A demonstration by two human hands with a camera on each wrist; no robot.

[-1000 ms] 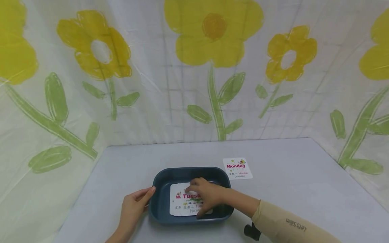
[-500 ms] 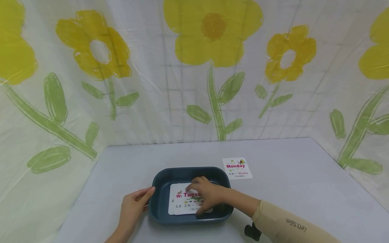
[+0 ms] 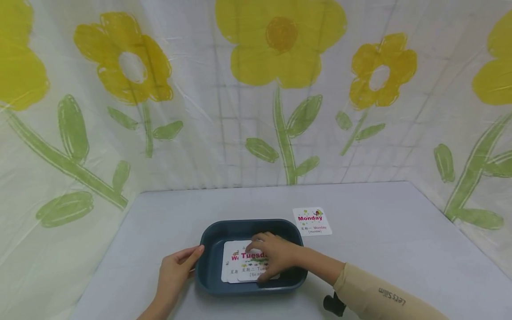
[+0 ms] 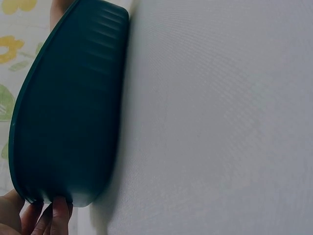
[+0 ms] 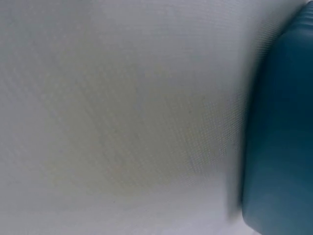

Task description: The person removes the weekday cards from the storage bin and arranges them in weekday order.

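A dark blue-green tray (image 3: pixel 248 291) stands on the table and holds a stack of white word cards. My left hand (image 3: pixel 176 271) grips its left end, thumb at the rim and fingers against the outer wall; the left wrist view shows these fingers (image 4: pixel 59 215) on the tray (image 4: pixel 68 107). Inside, my right hand (image 3: pixel 278 254) holds the Tuesday card (image 3: pixel 250 270), thumb at its lower edge and fingers over the upper part, hiding its right side. Another card (image 3: pixel 232 264) beginning "We" peeks out at its left. In the right wrist view only the tray's outside (image 5: pixel 283 142) shows, no hand.
A Monday card (image 3: pixel 313 226) lies face up on the pale table (image 3: pixel 380 231), behind the tray's right corner. A small black object (image 3: pixel 334 305) sits by the right forearm. A flower-printed curtain (image 3: pixel 192 133) hangs behind the table.
The cards under the right hand have shifted slightly, and a little more of the card beneath the Tuesday card shows at the left. The left hand and tray stay in place.
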